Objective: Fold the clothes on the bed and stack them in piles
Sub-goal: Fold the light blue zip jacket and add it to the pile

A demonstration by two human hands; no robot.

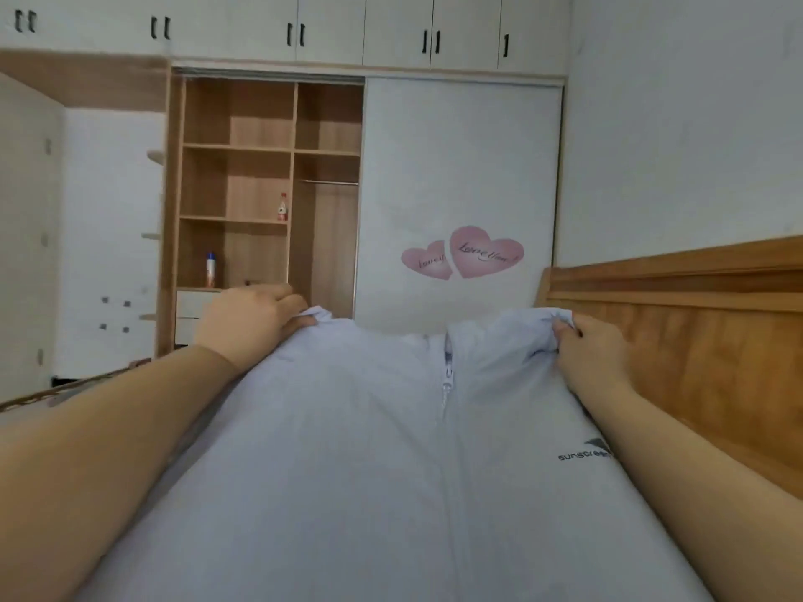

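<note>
Both hands (417, 328) pinching jacket (369, 449) shoulders, outstretched

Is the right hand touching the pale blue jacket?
Touching. The head view shows the right hand pinching a bunched top corner of the pale blue jacket.

Bed: only a wooden headboard (695, 306) at 3 o'clock and a dark patterned edge (65, 391) at 9 o'clock show; the mattress is hidden.

Wardrobe shelves (237, 219) at 11 o'clock:
- middle shelf, right end: red-labelled bottle (282, 207), upright;
- shelf below: blue-capped spray can (210, 269), upright, left of centre; small dark item (247, 282) beside it, too small to tell.
</note>
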